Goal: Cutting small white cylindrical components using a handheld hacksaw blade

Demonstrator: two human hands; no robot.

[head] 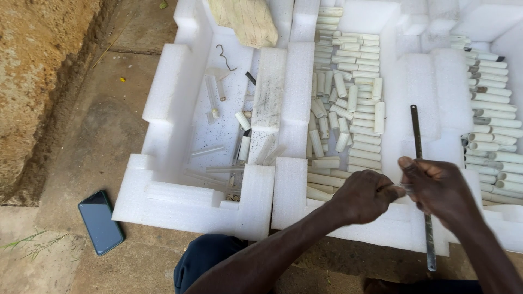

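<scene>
head view: one frame, looking down at white foam packing trays on a dirt and concrete floor.
right hand [441, 190]: fist closed around a hacksaw blade [420, 163], blade runs near vertical, crossing the foam edge, lower end over the floor.
left hand [364, 196]: fingers pinched together, touching the right hand at the blade; whether it grips a small piece there, cannot tell.
middle foam tray [289, 190]: packed with short white pipe pieces [354, 117], some stacked in rows, some loose on top.
right foam tray [452, 92]: more white pipe pieces [493, 114] stacked sideways, a few dark-ended.
left foam tray [163, 92]: few pipe offcuts [243, 121], clear tubes, bent wire hook [223, 57], dark specks.
cloth bag [245, 20]: lies over the top rim of the left tray.
phone [101, 221]: black, on the floor just beside the left tray's corner.
</scene>
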